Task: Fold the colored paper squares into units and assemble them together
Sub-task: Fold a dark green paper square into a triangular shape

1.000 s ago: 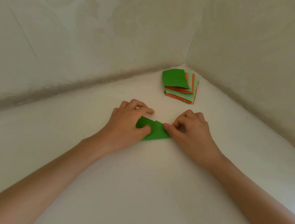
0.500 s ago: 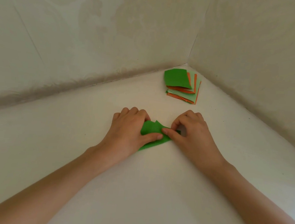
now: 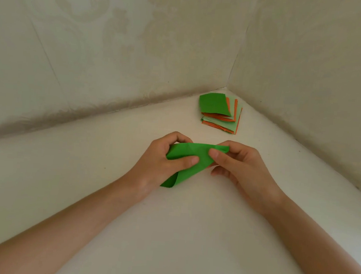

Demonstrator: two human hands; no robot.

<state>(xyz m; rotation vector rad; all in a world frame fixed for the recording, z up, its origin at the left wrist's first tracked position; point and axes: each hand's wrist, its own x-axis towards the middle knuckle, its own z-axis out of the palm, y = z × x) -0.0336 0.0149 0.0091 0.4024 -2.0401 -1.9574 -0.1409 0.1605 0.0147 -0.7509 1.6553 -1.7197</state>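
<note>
My left hand (image 3: 157,163) pinches a green paper sheet (image 3: 191,159), thumb on its near face and fingers curled behind, its lower corner curling down toward the white surface (image 3: 188,236). My right hand (image 3: 240,166) nips the sheet's upper right edge between thumb and forefinger. Farther back, a stack of green and orange paper squares (image 3: 220,113) lies in the corner where two pale walls (image 3: 118,44) meet.

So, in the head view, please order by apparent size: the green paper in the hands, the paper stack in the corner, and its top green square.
1. Green paper, though it is nearer the camera.
2. Paper stack.
3. Top green square.
</note>
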